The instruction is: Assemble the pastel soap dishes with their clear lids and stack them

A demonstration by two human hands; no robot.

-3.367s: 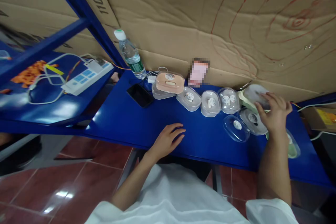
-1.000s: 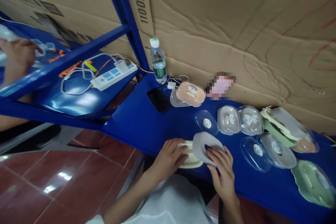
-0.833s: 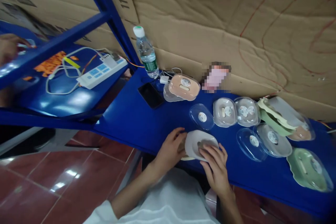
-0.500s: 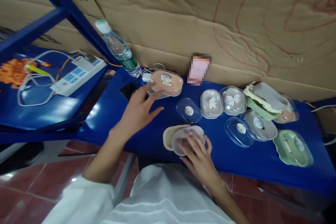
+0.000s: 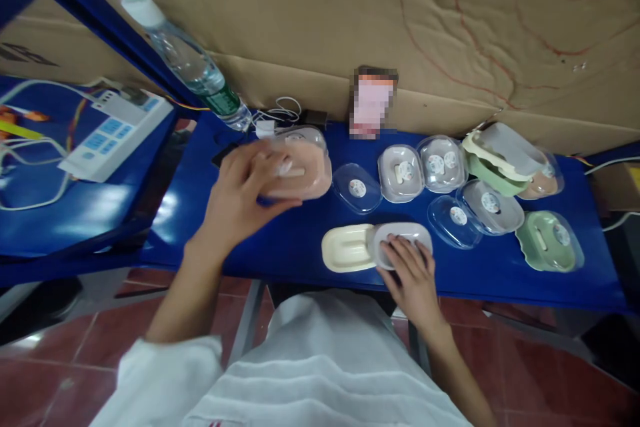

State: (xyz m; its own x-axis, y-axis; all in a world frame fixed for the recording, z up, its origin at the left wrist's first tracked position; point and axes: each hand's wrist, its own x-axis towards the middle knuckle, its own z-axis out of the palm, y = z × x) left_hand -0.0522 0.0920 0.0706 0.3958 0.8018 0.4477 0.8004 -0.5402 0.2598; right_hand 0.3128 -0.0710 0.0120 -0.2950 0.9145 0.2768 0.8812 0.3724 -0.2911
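My left hand (image 5: 243, 190) is closed on the near left side of a pink box (image 5: 313, 177), thumb at its front edge and fingers over its top. Behind the pink box shows another clear-edged container (image 5: 310, 135). My right hand (image 5: 411, 273) lies over a pale grey-white dish (image 5: 420, 235), its fingers spread on the surface. The left end of that dish meets a cream dish (image 5: 345, 250) near the table's front edge. A clear oval lid (image 5: 357, 188) with a round sticker rests between the pink box and a lidded grey box (image 5: 400, 173).
Farther right are a second lidded box (image 5: 441, 163), a clear lid (image 5: 455, 221), a grey box (image 5: 491, 207), stacked trays (image 5: 505, 157) and a green box (image 5: 545, 240). At the back stand a phone (image 5: 373, 103) and a bottle (image 5: 195, 73); a power strip (image 5: 117, 137) is left.
My left hand has taken hold of the pink box and drawn it nearer. My right hand has slid the pale dish rightward, uncovering more of the cream dish. The view has shifted.
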